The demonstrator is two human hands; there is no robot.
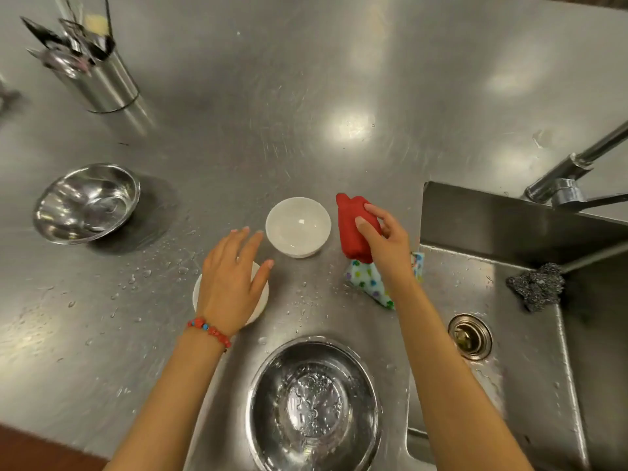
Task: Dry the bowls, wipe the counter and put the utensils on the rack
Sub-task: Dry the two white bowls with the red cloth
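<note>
Right hand (pixel 380 239) grips soft red cloth (pixel 355 229); left hand (pixel 234 277), fingers spread, over wet white bowl (pixel 204 294), lower-centre — likely slippery, breakable; hold by rim.

Red cloth (pixel 356 226) in right hand (pixel 387 243)

Both forearms are bare with no sleeves showing, the left hand (pixel 234 283) wears at its wrist a beaded bracelet (pixel 209 329) of red beads with a few blue ones, toward seven o'clock from the knuckles, and the right hand (pixel 384 239) wears nothing, its fingernails short and plain.
</note>
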